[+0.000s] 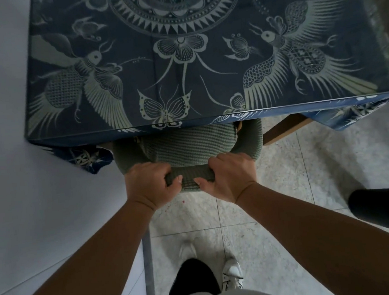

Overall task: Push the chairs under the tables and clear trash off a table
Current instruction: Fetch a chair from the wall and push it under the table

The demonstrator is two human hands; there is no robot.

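Bench (180, 54) under a dark blue cloth printed with pale birds and butterflies fills your upper view, its left side against the white wall (4, 140), tiled floor (285, 174) open to your right. The chair (184, 146), covered in green knitted fabric, sits tucked beneath the bench's near edge, only its back showing. Your left hand (152, 184) and right hand (229, 177) grip the chair's top rail side by side, fingers curled over it, thumbs pointing inward.
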